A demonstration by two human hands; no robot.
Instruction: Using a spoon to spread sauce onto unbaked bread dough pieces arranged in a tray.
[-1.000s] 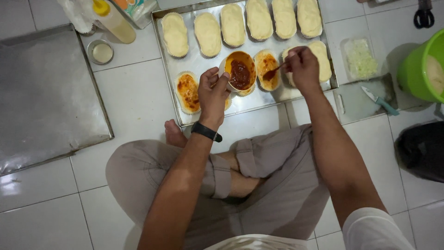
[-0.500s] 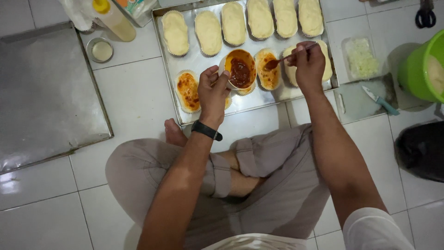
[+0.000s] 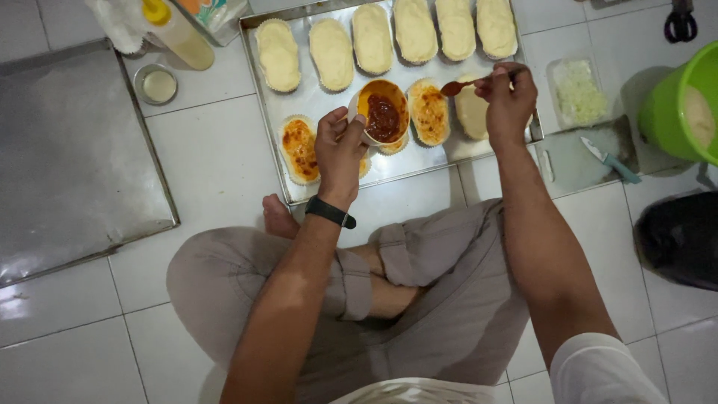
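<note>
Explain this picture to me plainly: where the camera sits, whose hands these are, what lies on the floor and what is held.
The camera sits on a person's head and looks down at their own crossed legs and hands. The left hand holds a small bowl of red sauce. The right hand holds a spoon tipped with sauce. Both are above a metal tray of oval dough pieces in paper cups; some are already sauced. Nearby on the tiled floor lie a second tray, a green bucket and a knife.
</note>
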